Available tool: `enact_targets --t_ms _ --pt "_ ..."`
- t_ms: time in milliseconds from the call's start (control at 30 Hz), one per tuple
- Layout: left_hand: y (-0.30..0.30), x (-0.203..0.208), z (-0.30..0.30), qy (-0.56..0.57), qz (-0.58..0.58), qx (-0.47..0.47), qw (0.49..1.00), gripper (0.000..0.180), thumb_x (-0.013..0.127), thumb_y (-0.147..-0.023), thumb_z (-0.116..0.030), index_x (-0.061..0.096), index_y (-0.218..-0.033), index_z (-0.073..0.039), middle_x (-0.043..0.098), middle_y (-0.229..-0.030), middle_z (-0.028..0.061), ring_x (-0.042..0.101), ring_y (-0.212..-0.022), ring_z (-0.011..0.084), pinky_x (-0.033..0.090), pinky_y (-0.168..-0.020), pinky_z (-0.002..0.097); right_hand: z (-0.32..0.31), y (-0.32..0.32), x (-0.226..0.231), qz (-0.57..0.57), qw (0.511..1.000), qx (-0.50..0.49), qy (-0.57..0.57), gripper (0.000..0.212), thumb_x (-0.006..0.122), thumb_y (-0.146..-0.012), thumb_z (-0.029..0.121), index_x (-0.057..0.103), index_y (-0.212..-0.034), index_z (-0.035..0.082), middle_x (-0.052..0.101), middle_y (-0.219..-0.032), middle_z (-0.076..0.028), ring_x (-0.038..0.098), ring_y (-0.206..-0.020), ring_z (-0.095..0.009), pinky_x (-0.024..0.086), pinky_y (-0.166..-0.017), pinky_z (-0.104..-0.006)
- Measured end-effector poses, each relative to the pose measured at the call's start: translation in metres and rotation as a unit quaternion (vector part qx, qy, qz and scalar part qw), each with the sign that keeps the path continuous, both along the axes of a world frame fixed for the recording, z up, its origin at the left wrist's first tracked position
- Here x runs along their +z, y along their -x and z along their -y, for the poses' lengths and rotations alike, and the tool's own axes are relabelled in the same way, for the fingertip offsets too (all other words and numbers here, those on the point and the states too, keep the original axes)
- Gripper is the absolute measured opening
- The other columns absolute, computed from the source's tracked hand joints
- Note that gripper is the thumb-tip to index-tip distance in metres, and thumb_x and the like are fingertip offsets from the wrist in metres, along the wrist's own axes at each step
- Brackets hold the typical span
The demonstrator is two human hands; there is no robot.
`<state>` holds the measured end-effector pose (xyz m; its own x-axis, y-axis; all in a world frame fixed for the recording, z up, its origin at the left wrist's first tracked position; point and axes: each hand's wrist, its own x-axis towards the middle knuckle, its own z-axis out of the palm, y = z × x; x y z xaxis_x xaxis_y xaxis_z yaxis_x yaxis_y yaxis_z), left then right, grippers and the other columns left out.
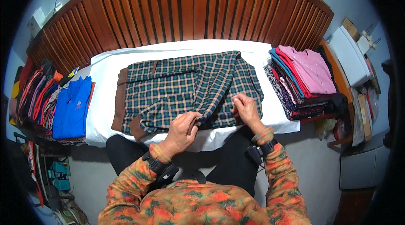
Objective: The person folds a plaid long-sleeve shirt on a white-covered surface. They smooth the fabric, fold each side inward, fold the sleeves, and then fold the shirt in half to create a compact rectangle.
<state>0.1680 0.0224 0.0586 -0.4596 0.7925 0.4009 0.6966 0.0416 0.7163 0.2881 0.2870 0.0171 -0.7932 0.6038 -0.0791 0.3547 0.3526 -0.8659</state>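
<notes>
A plaid jacket (168, 94) in green, navy and cream, with a brown ribbed hem and cuff, lies folded on a white sheet with its hem to the left. One section of it is drawn up into a slanting ridge toward me. My left hand (181, 130) is closed on the near end of that ridge, at the jacket's front edge. Over the right part of the jacket, my right hand (247, 110) is curled closed against or just above the cloth. Whether its fingers hold any fabric is hidden.
To the right rises a stack of folded clothes (306, 73), pink on top. At the left lie a folded blue shirt (71, 107) and a row of other clothes (40, 92). A slatted wooden headboard (192, 7) stands behind the white sheet (101, 94).
</notes>
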Motion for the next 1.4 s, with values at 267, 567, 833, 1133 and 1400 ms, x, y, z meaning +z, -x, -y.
enact_targets --t_ms 267,567,833,1133,1400 --pt "0.037 0.023 0.014 -0.022 0.058 -0.04 0.997 0.029 0.059 -0.075 0.009 0.066 -0.103 0.001 0.069 -0.099 0.0136 0.066 -0.089 0.0299 0.052 -0.079 0.0355 -0.119 0.066 -0.022 -0.01 0.929 -0.067 -0.363 0.034 0.062 -0.087 0.008 0.058 -0.121 0.003 0.058 -0.115 -0.02 0.056 -0.11 -0.04 0.047 -0.098 -0.0464" --pt "0.072 0.03 0.019 0.034 0.134 -0.064 0.988 0.027 0.055 -0.075 0.009 0.066 -0.099 0.003 0.061 -0.081 0.0096 0.055 -0.063 0.0176 0.044 -0.059 0.0291 -0.166 0.117 -0.031 0.022 0.917 0.009 -0.398 0.057 0.064 -0.083 0.002 0.052 -0.139 0.008 0.054 -0.136 -0.017 0.049 -0.126 -0.038 0.041 -0.111 -0.0432" --pt "0.089 0.014 0.01 0.14 0.178 -0.124 0.966 0.018 0.056 -0.079 0.002 0.062 -0.096 0.004 0.057 -0.072 0.0112 0.055 -0.06 0.0212 0.045 -0.058 0.0318 -0.175 0.132 -0.049 0.144 0.903 0.121 -0.386 0.053 0.056 -0.092 0.012 0.047 -0.144 0.009 0.045 -0.151 -0.016 0.039 -0.142 -0.035 0.032 -0.118 -0.0459" --pt "0.083 -0.011 0.004 0.105 0.204 -0.163 0.96 0.024 0.053 -0.079 0.001 0.064 -0.1 0.003 0.054 -0.067 0.0068 0.051 -0.059 0.0159 0.042 -0.057 0.0308 -0.15 0.141 -0.038 0.149 0.892 0.117 -0.409 0.055 0.051 -0.101 0.037 0.042 -0.15 0.013 0.039 -0.156 -0.015 0.032 -0.147 -0.033 0.021 -0.121 -0.0557" --pt "0.086 -0.005 -0.001 0.24 0.262 -0.23 0.906 0.03 0.059 -0.087 -0.014 0.059 -0.114 0.0 0.067 -0.094 0.0162 0.068 -0.086 0.0276 0.052 -0.077 0.0412 -0.169 0.152 -0.04 0.048 0.936 0.001 -0.349 0.038 0.053 -0.1 0.03 0.063 -0.124 0.002 0.065 -0.122 -0.021 0.058 -0.116 -0.04 0.046 -0.103 -0.0444"
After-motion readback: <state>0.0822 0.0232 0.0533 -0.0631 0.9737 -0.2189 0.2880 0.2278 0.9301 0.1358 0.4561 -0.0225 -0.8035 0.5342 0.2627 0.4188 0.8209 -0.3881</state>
